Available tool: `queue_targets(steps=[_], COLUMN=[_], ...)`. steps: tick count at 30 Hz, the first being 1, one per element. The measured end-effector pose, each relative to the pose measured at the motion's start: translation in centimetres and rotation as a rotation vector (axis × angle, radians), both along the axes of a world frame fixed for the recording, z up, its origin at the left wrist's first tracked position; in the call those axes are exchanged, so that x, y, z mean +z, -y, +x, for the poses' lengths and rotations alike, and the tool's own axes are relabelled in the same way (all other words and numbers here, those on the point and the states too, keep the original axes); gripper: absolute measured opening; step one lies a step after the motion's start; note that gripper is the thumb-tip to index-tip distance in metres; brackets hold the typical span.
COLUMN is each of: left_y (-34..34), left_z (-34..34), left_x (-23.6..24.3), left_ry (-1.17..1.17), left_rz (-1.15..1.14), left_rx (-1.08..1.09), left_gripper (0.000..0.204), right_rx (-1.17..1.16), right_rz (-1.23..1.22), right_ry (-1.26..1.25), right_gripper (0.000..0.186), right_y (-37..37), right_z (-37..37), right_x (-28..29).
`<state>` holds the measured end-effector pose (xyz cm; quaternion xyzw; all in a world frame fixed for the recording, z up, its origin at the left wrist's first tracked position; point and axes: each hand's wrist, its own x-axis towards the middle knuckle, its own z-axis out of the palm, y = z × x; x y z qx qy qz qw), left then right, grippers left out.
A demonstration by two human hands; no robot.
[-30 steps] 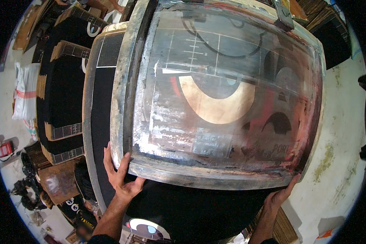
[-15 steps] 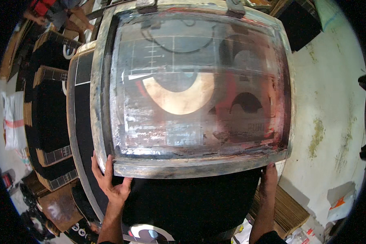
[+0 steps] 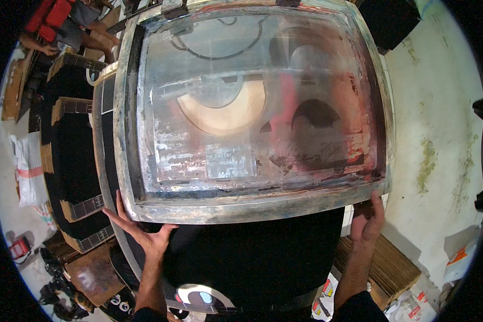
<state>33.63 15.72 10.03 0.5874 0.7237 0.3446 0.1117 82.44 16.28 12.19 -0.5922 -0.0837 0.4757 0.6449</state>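
A wooden-rimmed printing screen with translucent mesh and red and dark ink stains fills the upper middle. A pale crescent shows through it. Below it lies a black printed panel with a white eye-like shape near its front edge. My left hand is at the screen's lower left corner, fingers spread, with the corner between its thumb and fingers. At the lower right corner, my right hand has its fingers bent up against the rim; some fingers are partly hidden.
Stacked black panels stand at left beside a white plastic bag. Brown cardboard sheets are piled at lower right, near a stained pale wall. Another person's arm shows at upper left.
The screen sits higher and slightly left in view, as the surroundings shift too. My left fingers have spread wider. My right hand has moved outward to the corner and its fingers have bent.
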Motion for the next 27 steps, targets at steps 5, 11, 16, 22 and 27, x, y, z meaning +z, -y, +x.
queue_targets(steps=[5, 11, 16, 22, 27], left_y=[3.5, -0.5, -2.3, -1.9, -0.7], left_z=[-3.5, -0.1, 1.8, 1.3, -1.0], left_x=[-4.5, -0.2, 3.5, 3.6, 3.3], left_ry=[-0.072, 0.167, 0.138, 0.089, 0.298], left_rz=[-0.016, 0.174, 0.138, 0.130, 0.096], left_rx=[-0.134, -0.150, -0.145, -0.135, -0.077], left_gripper=[0.093, 0.099, 0.102, 0.090, 0.064], right_rx=[0.044, 0.002, -0.221, -0.320, -0.518], right_rz=[0.392, 0.574, 0.683, 0.734, 0.423], right_ry=[0.001, 0.204, 0.597, 1.280, 2.225], right_gripper=[0.044, 0.045, 0.043, 0.055, 0.042], right_y=[-1.1, -7.4, -11.5, -16.0, -16.8], right_z=[1.7, 3.0, 0.9, 0.1, 1.5], right_x=[5.0, 16.0, 19.2, 22.3, 27.8])
